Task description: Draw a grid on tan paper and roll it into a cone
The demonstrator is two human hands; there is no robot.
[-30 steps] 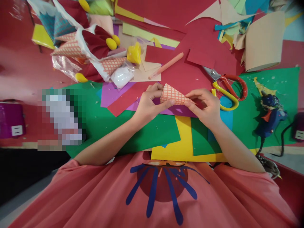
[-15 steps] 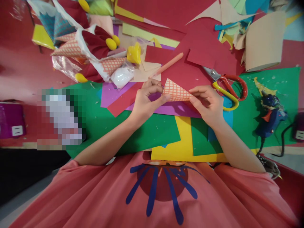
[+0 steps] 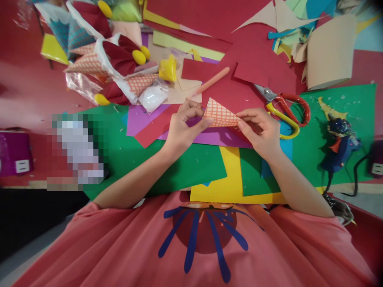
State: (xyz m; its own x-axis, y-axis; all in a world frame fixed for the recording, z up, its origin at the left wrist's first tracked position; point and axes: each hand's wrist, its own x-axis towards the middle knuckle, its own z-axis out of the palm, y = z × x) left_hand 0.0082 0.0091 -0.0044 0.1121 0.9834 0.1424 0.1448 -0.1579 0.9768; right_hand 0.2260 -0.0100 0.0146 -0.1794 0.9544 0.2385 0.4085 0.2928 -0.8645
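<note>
An orange-and-white checked paper cone [image 3: 222, 114] lies sideways between my two hands, wide end to the left and tip to the right. My left hand [image 3: 186, 126] pinches its wide end between thumb and fingers. At the narrow tip, my right hand [image 3: 263, 129] grips with thumb and forefinger. Below the cone are purple paper [image 3: 215, 137] and green sheets [image 3: 194, 161]. Scissors [image 3: 287, 109] with red and yellow handles rest just beyond my right hand. A peach-coloured stick [image 3: 212, 81] lies behind the cone.
A blue glue gun [image 3: 341, 153] with a black cord sits at the right. Bundled cones with red and yellow parts [image 3: 119, 56] fill the back left. A beige paper roll [image 3: 330, 52] stands at the back right. Yellow paper [image 3: 215, 193] lies at the near edge.
The view has shifted very slightly. Both hands keep the same hold on the cone.
</note>
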